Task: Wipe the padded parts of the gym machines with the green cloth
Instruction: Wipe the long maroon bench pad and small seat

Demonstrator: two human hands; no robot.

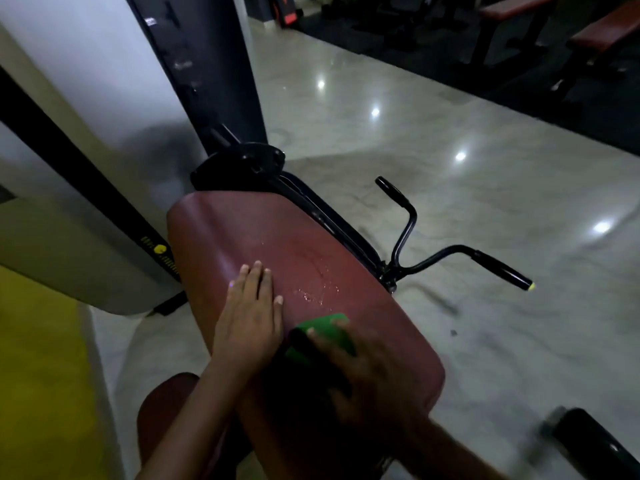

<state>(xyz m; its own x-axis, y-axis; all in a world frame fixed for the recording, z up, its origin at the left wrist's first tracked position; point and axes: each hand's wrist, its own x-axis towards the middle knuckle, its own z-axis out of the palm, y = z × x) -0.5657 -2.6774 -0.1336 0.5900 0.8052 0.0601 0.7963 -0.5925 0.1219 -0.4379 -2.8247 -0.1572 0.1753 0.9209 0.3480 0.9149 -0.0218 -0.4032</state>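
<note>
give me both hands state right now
Left hand: open, flat on the red pad.
Right hand: pressing the green cloth onto it; fingers blurred, looks open.

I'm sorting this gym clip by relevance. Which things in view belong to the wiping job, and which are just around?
In the job:
- green cloth, under the right hand
- red pad, with wet droplets on it
- left hand, flat on the pad

Just around:
- black handles
- red benches in the background
- glossy floor
</note>
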